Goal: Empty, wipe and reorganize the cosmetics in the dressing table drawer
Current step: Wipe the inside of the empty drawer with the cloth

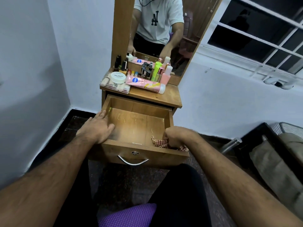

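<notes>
- On the left, our left hand [98,126] lay flat on the drawer's [139,125] left wall and near corner, fingers [102,114] straight and relaxed, holding nothing; we judged it was steadying the drawer.
- The drawer stood pulled well out from under the table [170,99], and its long axis ran away from us toward the mirror [157,30], with the front panel and its metal handle [132,160] facing us. Its wooden floor was bare of cosmetics and showed pale scuffs and a yellowish mark near the far-left corner.
- The cosmetics [139,74] were crowded on the table above: a white jar on a clear case at the left, a pink tube lying on its side with its cap pointing right, and upright bottles behind it.
- At the drawer's near-right corner, our right hand [177,136] had its fingers curled round a red-and-white checked cloth [161,142], which draped over the front edge.
- We judged the step in hand to be the wiping. To do it well, we would press the cloth flat, sweep from the right corner along the floor toward the far-left mark, work into the corners and up the walls, and keep the left hand bracing so the drawer did not slide.
</notes>
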### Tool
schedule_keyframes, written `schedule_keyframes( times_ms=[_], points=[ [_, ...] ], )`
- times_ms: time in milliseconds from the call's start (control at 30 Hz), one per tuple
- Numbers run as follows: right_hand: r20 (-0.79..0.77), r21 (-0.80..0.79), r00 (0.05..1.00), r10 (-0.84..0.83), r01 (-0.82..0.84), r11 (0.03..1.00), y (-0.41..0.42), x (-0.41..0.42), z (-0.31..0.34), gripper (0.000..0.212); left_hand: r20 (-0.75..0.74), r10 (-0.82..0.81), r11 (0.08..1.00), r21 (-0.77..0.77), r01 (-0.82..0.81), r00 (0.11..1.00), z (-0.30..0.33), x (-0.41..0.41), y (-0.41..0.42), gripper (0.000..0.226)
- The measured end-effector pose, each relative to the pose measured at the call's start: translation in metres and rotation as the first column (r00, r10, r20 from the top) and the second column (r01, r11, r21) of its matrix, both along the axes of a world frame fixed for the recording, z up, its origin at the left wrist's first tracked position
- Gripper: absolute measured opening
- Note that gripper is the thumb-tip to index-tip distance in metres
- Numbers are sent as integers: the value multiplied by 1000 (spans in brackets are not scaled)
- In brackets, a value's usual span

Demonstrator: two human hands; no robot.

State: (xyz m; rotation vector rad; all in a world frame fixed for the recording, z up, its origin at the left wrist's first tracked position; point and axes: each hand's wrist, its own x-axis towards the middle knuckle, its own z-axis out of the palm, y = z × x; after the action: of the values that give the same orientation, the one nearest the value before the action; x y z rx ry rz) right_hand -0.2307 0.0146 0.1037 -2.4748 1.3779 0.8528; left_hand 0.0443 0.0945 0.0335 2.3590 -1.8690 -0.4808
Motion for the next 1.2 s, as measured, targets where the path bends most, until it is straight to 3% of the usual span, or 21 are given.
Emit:
schedule_keyframes(
  times_ms=[100, 200, 267, 333, 433, 567, 633, 800, 967, 1200],
  points=[
    [41, 85, 997, -60, 56, 995, -12, 7, 6, 35, -1, -1, 1000, -1, 1, 1000, 2, -1, 1, 63],
    [259, 130, 942, -212, 183, 974, -25, 11, 13, 33, -3, -1, 1000, 0, 1, 1000, 2, -1, 0, 63],
    [401, 23, 894, -200, 209, 978, -32, 17, 13, 33, -3, -2, 1000, -1, 2, 1000, 0, -1, 0, 64],
    [424, -163, 901, -87, 171, 972, -33, 21, 9, 25, -3, -3, 1000, -5, 3, 1000, -1, 0, -1, 64],
    [302, -259, 953, 35, 47, 965, -25, 19, -7, 11, -1, -1, 1000, -13, 1, 1000, -2, 1, -2, 64],
    [-50, -291, 954, 294, -296, 910, -14, 7, -30, 20, -1, -5, 1000, -16, 5, 1000, -3, 1, -1, 63],
    [-126, -273, 936, 327, -350, 896, -12, 6, -31, 24, -1, -4, 1000, -14, 4, 1000, -3, 1, -1, 63],
    [-193, -97, 951, 241, -263, 960, -12, 14, -31, 30, -10, -3, 1000, -18, 3, 1000, -4, 2, -2, 63],
    [-195, -69, 970, 143, -159, 985, -6, 25, -32, 17, -25, -2, 1000, -28, 1, 1000, -4, 3, -1, 63],
    [-296, -14, 952, 72, -79, 997, -5, 42, -19, 34, -27, -7, 1000, -29, 6, 1000, -6, 4, 0, 64]
  ],
)
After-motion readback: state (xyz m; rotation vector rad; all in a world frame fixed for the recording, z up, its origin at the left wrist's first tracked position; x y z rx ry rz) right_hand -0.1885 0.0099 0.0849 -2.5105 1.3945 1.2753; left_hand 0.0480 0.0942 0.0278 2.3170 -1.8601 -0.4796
